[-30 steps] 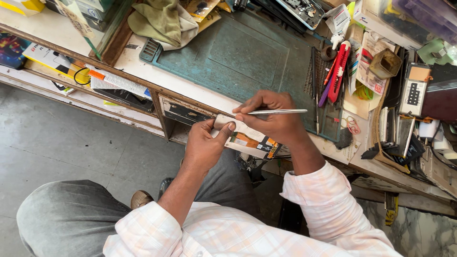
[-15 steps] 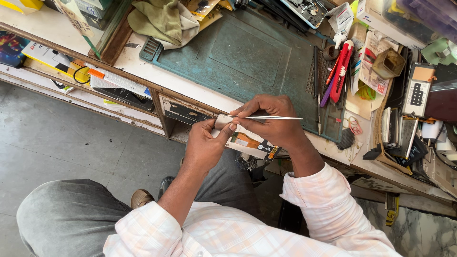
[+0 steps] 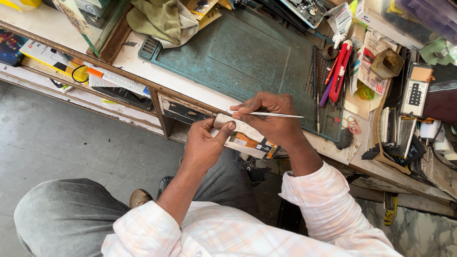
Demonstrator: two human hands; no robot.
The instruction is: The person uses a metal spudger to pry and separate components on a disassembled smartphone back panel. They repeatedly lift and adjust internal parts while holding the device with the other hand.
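Nearest the camera sit the person's checked pale shirt sleeves and grey trousers, above a grey floor [image 3: 62,138]. The left hand [image 3: 203,145] is raised at the front edge of the cluttered worktop [image 3: 143,64], its fingers [image 3: 223,129] clenched round one end of a small flat phone part with a pale back and orange-and-black ribbon strips [image 3: 247,142]; the thumb presses on its upper end. The right hand [image 3: 271,119] meets it from the other side, fingers pinched on thin silver metal tweezers [image 3: 273,114] that lie nearly level, the rear end pointing right and the tips hidden at the fingertips, just at the top edge of the part. The part hangs in the air between both hands, just off the worktop's edge and above the lap.

Beyond the hands lies a worn teal rubber work mat [image 3: 247,52]. To its right rest a red-handled utility knife [image 3: 340,71] and a purple pen [image 3: 325,93], close together. Farther right stands a small brown square cup [image 3: 386,63]. At the far left of the mat lies a crumpled olive-green cloth [image 3: 159,19]
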